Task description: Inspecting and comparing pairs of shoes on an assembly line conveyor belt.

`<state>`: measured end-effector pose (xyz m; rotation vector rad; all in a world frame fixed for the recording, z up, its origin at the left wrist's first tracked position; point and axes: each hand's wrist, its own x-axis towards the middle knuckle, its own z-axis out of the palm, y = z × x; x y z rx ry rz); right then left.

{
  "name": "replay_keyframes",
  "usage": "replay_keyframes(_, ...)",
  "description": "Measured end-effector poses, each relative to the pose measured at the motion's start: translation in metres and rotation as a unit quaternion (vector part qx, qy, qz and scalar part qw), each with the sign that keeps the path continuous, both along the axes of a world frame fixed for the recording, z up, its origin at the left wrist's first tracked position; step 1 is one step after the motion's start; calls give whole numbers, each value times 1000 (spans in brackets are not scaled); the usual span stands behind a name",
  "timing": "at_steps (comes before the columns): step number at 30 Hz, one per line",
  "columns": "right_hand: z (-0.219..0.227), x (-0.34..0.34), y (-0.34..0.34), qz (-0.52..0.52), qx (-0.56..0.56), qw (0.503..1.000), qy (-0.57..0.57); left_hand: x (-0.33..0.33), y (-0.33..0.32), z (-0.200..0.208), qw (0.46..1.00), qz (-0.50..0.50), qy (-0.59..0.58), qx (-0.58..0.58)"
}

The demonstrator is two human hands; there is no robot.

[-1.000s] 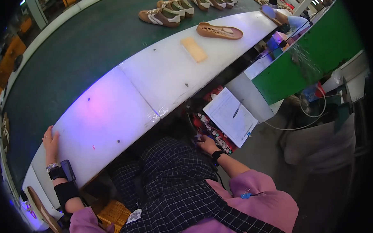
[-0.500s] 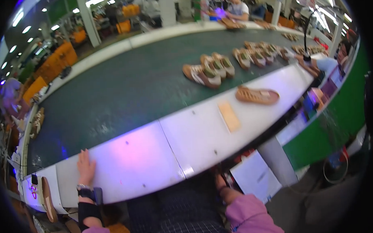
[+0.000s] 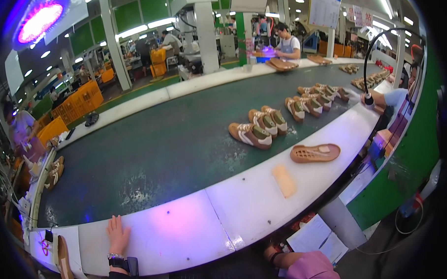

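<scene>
My left grip (image 3: 118,236) lies flat at the lower left of the frame, holding nothing, its palm down on the white surface (image 3: 153,247) and its fingers stretched out toward the far edge. My right grip (image 3: 271,251) is low, right of centre, below the near edge of that surface; its fingers are hidden, so I cannot tell whether they are apart or clamped on something. Just right of it lies a white paper (image 3: 308,241) with a dark pen (image 3: 326,239) across it.

Left of my left grip, near but apart, a long tan sole (image 3: 64,258) sits at the lower left, its lower end reaching past the surface's edge. Well away from that grip, right of centre, a pale yellow block (image 3: 284,181) rests on the same surface, with a brown outsole (image 3: 315,153) just above and right of it, hollow side up. Beyond, brown and white shoes (image 3: 250,135) stand on the green belt (image 3: 136,169) in the right half of the frame.
</scene>
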<state>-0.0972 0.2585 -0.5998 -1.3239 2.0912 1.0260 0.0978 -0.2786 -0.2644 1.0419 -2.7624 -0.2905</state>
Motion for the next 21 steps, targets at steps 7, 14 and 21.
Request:
replay_keyframes(7,21,-15,-6,-49,-46,998,-4,-9,17,2,1000,4,7,19)
replay_keyframes(14,115,26,-40,-52,-188,980,-42,-4,26,7,999,-8,33,36)
replay_keyframes(21,248,59,-19,-73,-302,944,-107,-3,17,8,998,-47,13,44)
